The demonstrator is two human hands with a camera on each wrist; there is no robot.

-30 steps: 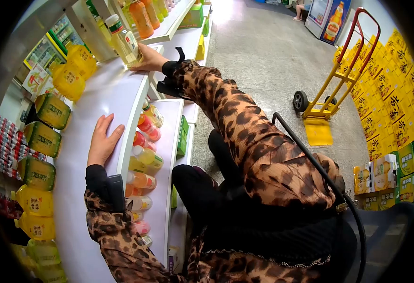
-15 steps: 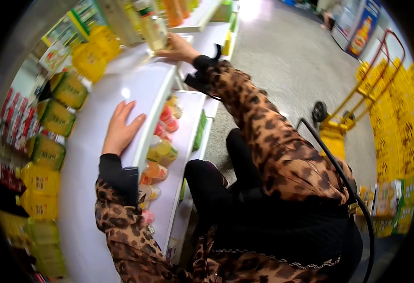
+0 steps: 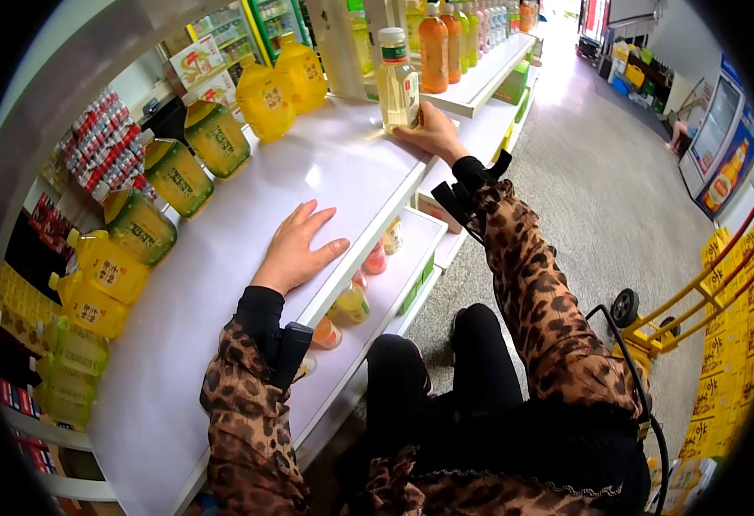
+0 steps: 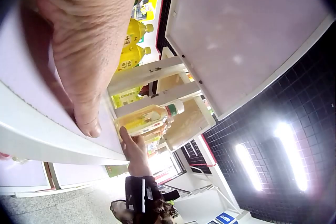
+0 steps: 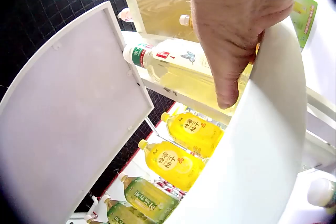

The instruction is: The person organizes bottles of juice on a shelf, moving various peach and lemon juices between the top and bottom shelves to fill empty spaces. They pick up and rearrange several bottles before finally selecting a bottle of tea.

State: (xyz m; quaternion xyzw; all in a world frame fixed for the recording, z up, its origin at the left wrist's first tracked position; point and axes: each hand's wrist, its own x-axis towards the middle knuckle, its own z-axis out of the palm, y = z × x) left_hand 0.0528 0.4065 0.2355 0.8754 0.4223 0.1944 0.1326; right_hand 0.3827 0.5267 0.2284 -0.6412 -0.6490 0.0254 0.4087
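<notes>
A clear bottle of pale yellow drink [image 3: 397, 90] with a white cap stands upright at the far corner of the white shelf [image 3: 222, 301]. My right hand [image 3: 433, 133] holds it low down, near its base. In the right wrist view the thumb [image 5: 227, 90] lies against the lower part of the bottle [image 5: 178, 71]. My left hand [image 3: 295, 249] rests on the shelf by its front edge, palm down with the fingers spread. From the left wrist that same hand [image 4: 86, 50] shows close up, with the bottle [image 4: 147, 121] beyond it.
Large yellow bottles [image 3: 265, 99] and green-labelled bottles [image 3: 177, 176] line the shelf's back edge. Orange drink bottles [image 3: 434, 52] stand on the adjoining shelf, behind a white post [image 3: 336, 47]. More bottles [image 3: 353, 301] sit on the shelf below. A yellow hand truck [image 3: 695, 310] stands at right.
The head view has swung, so the shelf and both hands appear further right and more of the aisle shows. The right hand keeps hold of the bottle; the left stays on the shelf.
</notes>
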